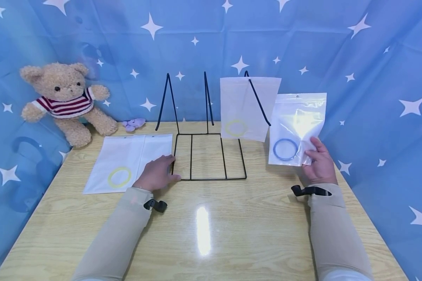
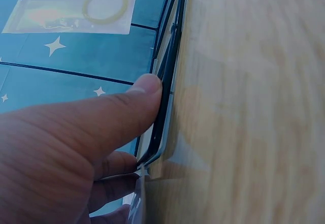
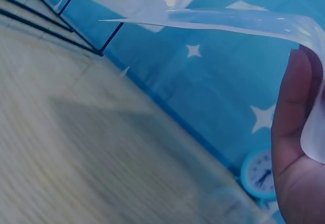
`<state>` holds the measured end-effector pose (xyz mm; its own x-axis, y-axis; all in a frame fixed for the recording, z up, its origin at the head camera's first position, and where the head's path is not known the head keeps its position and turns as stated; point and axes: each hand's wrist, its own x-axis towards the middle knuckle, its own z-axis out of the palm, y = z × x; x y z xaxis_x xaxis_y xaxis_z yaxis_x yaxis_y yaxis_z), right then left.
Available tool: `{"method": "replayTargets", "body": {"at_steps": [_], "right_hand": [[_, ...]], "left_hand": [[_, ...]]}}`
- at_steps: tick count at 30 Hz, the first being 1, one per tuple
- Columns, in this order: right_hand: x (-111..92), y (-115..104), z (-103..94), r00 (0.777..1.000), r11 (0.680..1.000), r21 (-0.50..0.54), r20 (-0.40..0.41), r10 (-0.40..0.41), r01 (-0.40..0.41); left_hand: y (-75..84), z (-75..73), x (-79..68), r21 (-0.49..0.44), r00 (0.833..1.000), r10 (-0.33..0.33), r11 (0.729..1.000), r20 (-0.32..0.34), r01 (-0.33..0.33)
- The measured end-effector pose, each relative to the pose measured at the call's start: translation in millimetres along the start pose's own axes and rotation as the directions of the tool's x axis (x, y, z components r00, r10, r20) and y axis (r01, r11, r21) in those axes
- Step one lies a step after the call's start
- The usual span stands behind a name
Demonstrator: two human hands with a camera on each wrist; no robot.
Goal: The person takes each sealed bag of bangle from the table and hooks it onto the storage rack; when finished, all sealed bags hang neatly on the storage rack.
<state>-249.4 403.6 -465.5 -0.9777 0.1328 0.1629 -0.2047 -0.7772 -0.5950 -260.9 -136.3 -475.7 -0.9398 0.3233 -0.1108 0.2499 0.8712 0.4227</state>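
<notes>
My right hand [image 1: 320,164] pinches the lower right edge of a white zip bag [image 1: 292,121] with a blue ring [image 1: 285,149] showing on it. The bag stands upright above the table, a small hole in its top strip; it bends around the thumb in the right wrist view. My left hand [image 1: 157,172] grips the front left corner of a black wire display rack [image 1: 211,179], thumb against the rod [image 2: 165,97] in the left wrist view. On the rack's right hook [image 1: 258,99] hangs another zip bag [image 1: 244,101] with a yellow ring [image 1: 236,128].
Left of the rack, zip bags [image 1: 103,156] lie overlapping, a yellow ring [image 1: 119,177] on one. Behind them are a teddy bear [image 1: 70,107] and a small purple item [image 1: 134,124]. A blue clock [image 3: 259,176] appears in the right wrist view. A starry curtain [image 1: 211,39] borders the table.
</notes>
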Motion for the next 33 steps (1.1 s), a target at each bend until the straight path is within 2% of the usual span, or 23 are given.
{"method": "replayTargets", "body": {"at_steps": [6,12,18,26,33], "right_hand": [[-4.0,-3.6,1.2,0.998,0.988,0.154,0.053,-0.041,0.033],[-5.9,-6.0,6.3,0.988,0.957,0.291,0.148,-0.036,-0.009],[-6.0,-6.9,12.4,0.958,0.94,0.332,0.285,-0.025,-0.074],[-11.6,-7.9,19.2,0.941,0.929,0.364,0.333,-0.063,-0.067],[-11.8,-9.5,25.5,0.893,0.934,0.341,0.446,-0.058,-0.109]], "left_hand": [[-1.1,0.6,-0.2,0.0,1.0,0.002,1.0,-0.002,-0.002],[-0.7,0.3,-1.0,0.009,1.0,0.007,1.0,-0.008,-0.007],[-0.3,0.8,-1.7,0.008,1.0,0.008,1.0,-0.008,-0.008],[0.0,1.0,-1.1,0.001,1.0,0.0,1.0,0.003,0.0],[1.9,0.2,-2.2,0.0,1.0,-0.002,1.0,0.002,0.002]]}}
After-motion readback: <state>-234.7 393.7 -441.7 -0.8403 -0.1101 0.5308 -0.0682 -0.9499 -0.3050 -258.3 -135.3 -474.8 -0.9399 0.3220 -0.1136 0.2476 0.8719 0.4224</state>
